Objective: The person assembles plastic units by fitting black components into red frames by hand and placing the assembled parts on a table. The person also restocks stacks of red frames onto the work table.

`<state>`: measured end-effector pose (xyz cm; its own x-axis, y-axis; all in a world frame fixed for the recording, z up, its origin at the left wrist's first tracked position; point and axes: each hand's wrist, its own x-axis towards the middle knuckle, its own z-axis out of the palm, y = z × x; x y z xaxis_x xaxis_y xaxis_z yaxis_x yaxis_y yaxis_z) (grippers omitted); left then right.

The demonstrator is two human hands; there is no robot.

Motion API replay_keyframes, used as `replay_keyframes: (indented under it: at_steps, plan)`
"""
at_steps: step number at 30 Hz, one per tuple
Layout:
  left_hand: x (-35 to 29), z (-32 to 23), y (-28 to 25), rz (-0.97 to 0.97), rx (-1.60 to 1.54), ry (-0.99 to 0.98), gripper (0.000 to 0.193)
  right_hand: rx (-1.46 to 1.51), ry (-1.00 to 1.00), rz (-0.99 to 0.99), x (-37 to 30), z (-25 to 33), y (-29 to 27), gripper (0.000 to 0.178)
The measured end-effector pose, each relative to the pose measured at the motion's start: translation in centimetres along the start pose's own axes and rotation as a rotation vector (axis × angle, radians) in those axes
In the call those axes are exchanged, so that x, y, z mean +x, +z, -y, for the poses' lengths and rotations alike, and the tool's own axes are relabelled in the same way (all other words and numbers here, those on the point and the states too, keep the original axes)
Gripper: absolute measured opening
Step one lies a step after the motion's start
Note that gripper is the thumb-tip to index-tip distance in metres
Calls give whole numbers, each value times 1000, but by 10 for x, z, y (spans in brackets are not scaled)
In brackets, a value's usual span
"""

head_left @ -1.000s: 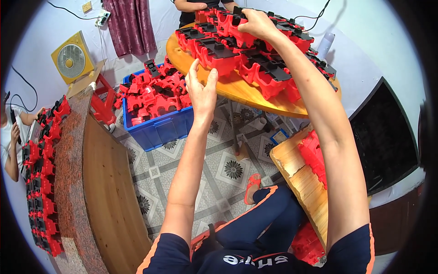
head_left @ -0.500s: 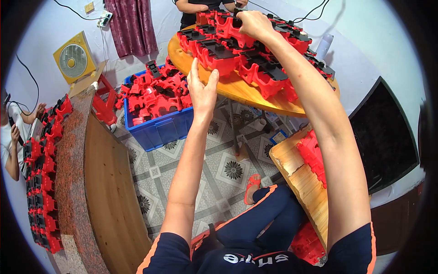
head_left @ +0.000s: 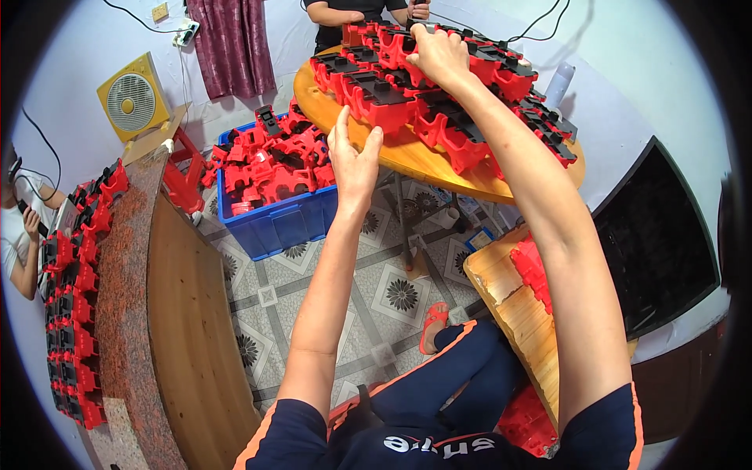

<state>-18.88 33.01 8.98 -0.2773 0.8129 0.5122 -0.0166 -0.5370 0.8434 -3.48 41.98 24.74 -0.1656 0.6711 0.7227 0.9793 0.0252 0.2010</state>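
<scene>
From afar, I see my left hand (head_left: 356, 163) spread and empty near the round wooden table (head_left: 310, 88). My right hand (head_left: 441, 58) curls over a red-and-black part (head_left: 394, 48) atop the stack (head_left: 377, 92) there; whether it grips, I can't tell. Light, even pressure suits.

Bare right hand (head_left: 440, 56): fingertip contact unclear amid stacked red-and-black plastic holders (head_left: 380, 92); bare right forearm (head_left: 521, 149) covers some of them. Dark-shirted person (head_left: 329, 35) beyond: head cut off by top edge. Burgundy fabric curtain (head_left: 231, 48): upper end likewise cropped. Red plastic parts (head_left: 534, 274) on yellowish wooden bench (head_left: 500, 278): partly hidden
</scene>
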Motion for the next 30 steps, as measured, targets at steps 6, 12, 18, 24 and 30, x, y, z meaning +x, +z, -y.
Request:
replay_keyframes:
  at_steps: [6, 12, 18, 24, 30]
  plan:
    - [-6, -3, -2, 15, 13, -22, 66, -2, -6, 107, 4, 5, -16, 56]
    - [-9, -6, 5, 70, -79, -28, 69, 85, -54, 26, -17, -17, -29, 65]
    - [-15, -14, 30, 99, -193, -79, 75, 341, -5, 118, -86, -71, -129, 41]
    - [-54, -25, 51, 88, -223, 96, 73, 230, 212, 60, -219, -169, -234, 46]
    - [-206, -33, 108, 422, -142, 115, 52, 179, 822, 430, -458, -259, -235, 52]
